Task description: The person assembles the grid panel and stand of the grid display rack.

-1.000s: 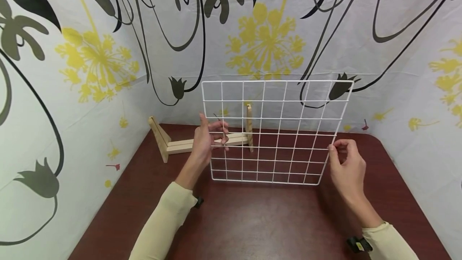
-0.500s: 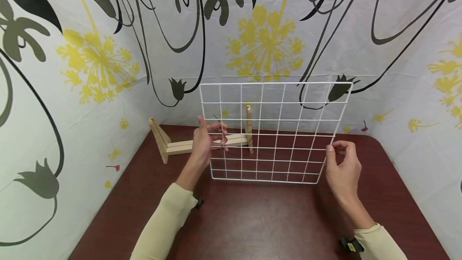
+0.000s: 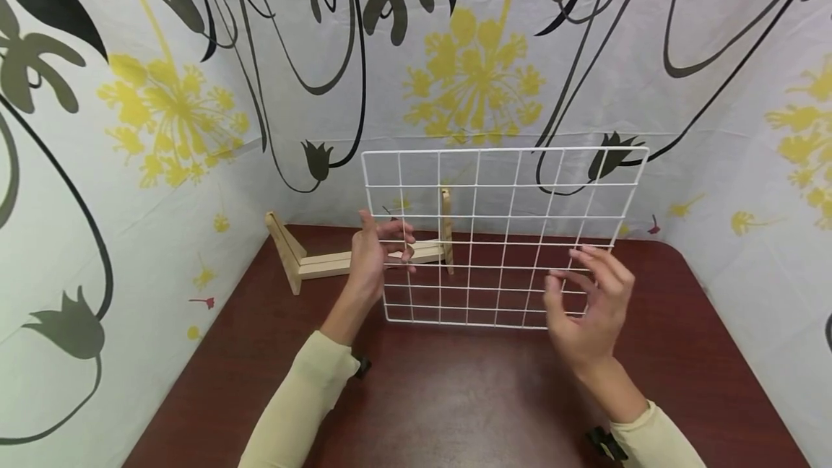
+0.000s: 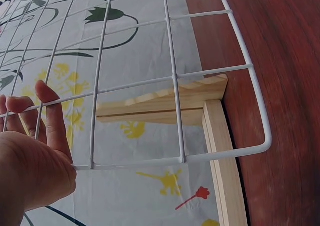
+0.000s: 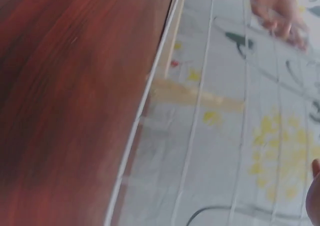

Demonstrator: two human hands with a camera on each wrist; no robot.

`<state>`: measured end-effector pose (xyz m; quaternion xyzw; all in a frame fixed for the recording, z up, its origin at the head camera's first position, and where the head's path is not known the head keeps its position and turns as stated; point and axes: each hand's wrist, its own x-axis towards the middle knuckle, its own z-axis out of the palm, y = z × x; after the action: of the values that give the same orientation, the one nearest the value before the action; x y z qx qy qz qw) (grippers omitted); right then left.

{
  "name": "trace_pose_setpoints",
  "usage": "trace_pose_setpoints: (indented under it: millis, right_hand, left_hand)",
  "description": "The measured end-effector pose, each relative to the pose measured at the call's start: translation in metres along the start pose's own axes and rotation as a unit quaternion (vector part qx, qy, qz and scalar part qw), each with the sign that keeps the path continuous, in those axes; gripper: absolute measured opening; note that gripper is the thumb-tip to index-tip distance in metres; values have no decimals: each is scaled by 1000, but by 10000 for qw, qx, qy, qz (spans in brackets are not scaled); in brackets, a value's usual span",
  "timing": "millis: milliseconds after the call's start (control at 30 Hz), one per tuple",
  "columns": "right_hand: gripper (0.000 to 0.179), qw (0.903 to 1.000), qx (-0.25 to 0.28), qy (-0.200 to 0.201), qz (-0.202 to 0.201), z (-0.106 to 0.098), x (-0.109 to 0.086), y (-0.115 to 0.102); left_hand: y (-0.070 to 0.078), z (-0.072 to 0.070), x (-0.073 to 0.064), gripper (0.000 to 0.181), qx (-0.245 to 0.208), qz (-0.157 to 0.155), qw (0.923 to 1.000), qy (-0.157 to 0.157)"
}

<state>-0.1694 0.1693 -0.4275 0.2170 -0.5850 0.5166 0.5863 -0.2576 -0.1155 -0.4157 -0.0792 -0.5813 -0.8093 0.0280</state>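
A white wire grid panel (image 3: 473, 185) is held upright, leaning back a little, above the dark red table. My left hand (image 3: 368, 255) grips its left edge, thumb on the near side and fingers through the mesh; the left wrist view shows these fingers (image 4: 56, 121) behind the wires. My right hand (image 3: 594, 309) is off the panel's right edge, hovering before its lower right part with fingers spread and loosely bent, holding nothing. Behind the panel stands a light wooden stand (image 3: 325, 263) with two upright ends joined by a grooved bar.
The dark red table (image 3: 455, 396) meets a patterned cloth wall (image 3: 273, 92) at the back and sides. The stand sits at the back left, close to the cloth. Black straps with small devices are on both wrists.
My right hand has let go of the panel's right edge and moved left in front of the mesh. The panel's right side has swung slightly rightward. My left hand keeps its grip.
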Motion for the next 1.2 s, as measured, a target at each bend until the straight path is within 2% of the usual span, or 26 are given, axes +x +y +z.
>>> trace_pose_setpoints:
  millis: [100,200,400,533,600,833,1200]
  right_hand:
    - [48,9972,-167,-599,-405,13,-1,-8]
    - [53,9901,-691,-1101,-524,22,-3,-13]
    - [62,9717,-1648,-1613,-511,35,-6,-15]
    - [66,9623,-1906,-1906,-360,41,-6,-15]
    - [67,9586,-1974,-2033,-277,44,-7,-15]
    - [74,9487,-2059,-2400,-11,51,-9,-15]
    - [86,9439,-2283,-2384,16,62,-7,-10]
  left_hand:
    - [0,1,-1,120,11,5,10000,0]
    - [-1,2,-2,125,22,32,10000,-20]
    - [-1,3,-5,111,16,128,9999,-45]
    - [-1,5,-7,103,-8,172,9998,-44]
    - [-1,5,-8,102,-21,183,9998,-37]
    - [-1,10,-11,120,-62,187,9998,-94]
    - [2,15,-11,108,-46,293,9995,-137]
